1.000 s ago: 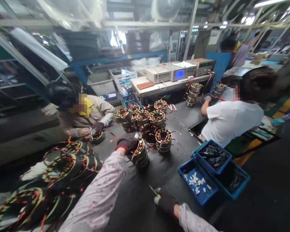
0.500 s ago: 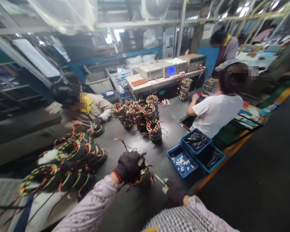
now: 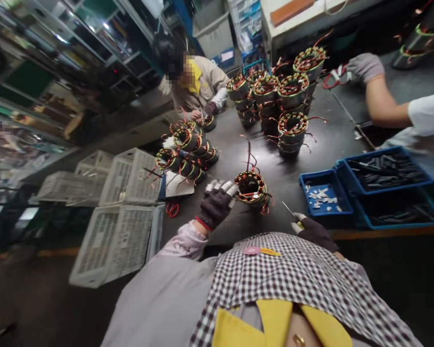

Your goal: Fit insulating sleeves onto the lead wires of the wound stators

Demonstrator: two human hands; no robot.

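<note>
A motor stator (image 3: 259, 200) with red and black wires stands upright on the dark tabletop in front of me. My left hand (image 3: 217, 205), in a dark glove with pale fingertips, is at its left side. The fingers are stretched out, their tips at the stator's rim; whether they press on it I cannot tell. To the right of the stator, my right hand (image 3: 316, 234) is closed round a thin tool (image 3: 288, 209) with a metal shaft and a yellowish handle, its tip pointing up and left, apart from the stator.
Stacked stators (image 3: 291, 132) stand behind, and more lie in rows (image 3: 191, 159) at the left. Blue bins hold white pieces (image 3: 321, 197) and black sleeves (image 3: 383, 168). White crates (image 3: 112, 241) are on the left. One co-worker's gloved hand (image 3: 367, 67) and another person (image 3: 202, 79) are across the table.
My view has tilted down and swung left. My left hand has come off the stator's top to its left side, fingers now spread. The right hand keeps the tool.
</note>
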